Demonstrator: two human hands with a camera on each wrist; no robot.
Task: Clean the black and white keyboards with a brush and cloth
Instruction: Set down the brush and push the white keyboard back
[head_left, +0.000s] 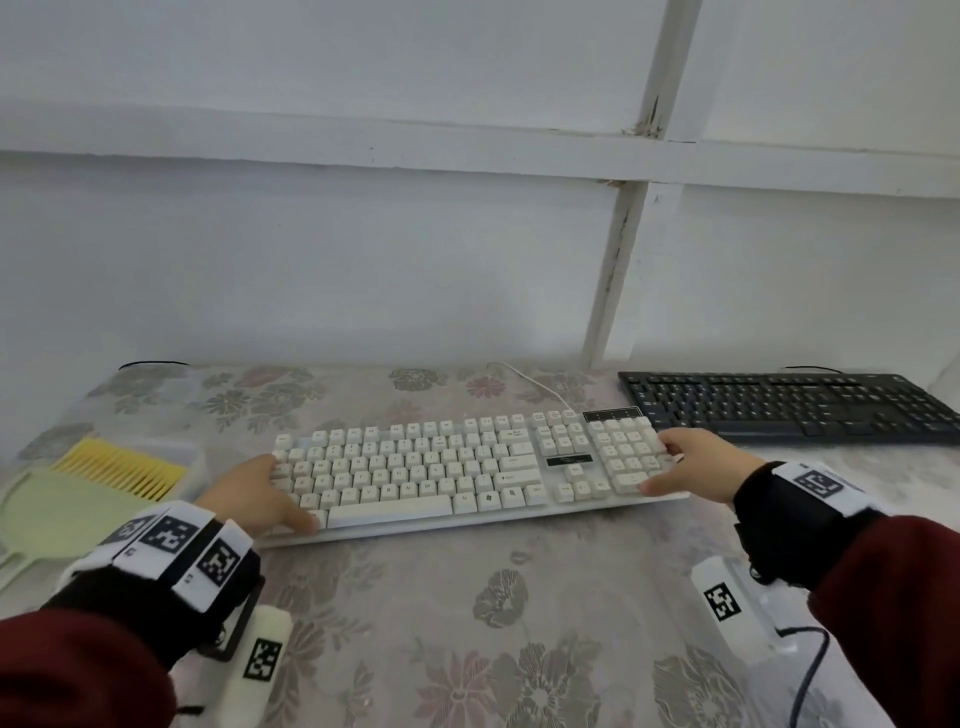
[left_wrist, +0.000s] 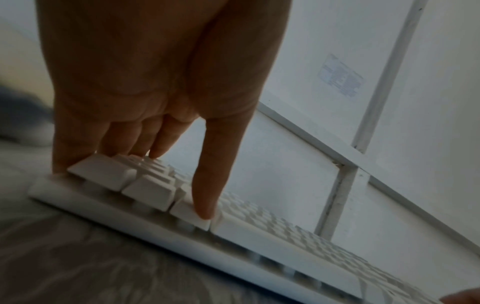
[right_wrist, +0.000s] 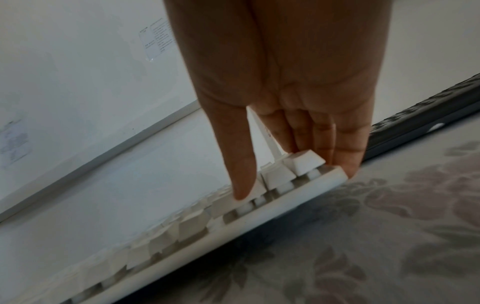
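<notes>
The white keyboard (head_left: 441, 467) lies across the middle of the flower-patterned table cover. My left hand (head_left: 283, 493) grips its left end, the thumb on a bottom-row key and the fingers (left_wrist: 124, 139) round the end edge. My right hand (head_left: 670, 467) grips the right end by the number pad, thumb on a key, fingers (right_wrist: 324, 142) down over the edge. In the right wrist view the white keyboard (right_wrist: 182, 226) shows a shadow under its right end. The black keyboard (head_left: 789, 410) lies flat at the far right, apart from both hands.
At the left edge a yellow comb-like piece (head_left: 122, 467) sits in a clear tray, beside a pale green flat round thing with a handle (head_left: 57, 514). The white keyboard's cable (head_left: 530, 382) runs back to the wall, which stands close behind the table.
</notes>
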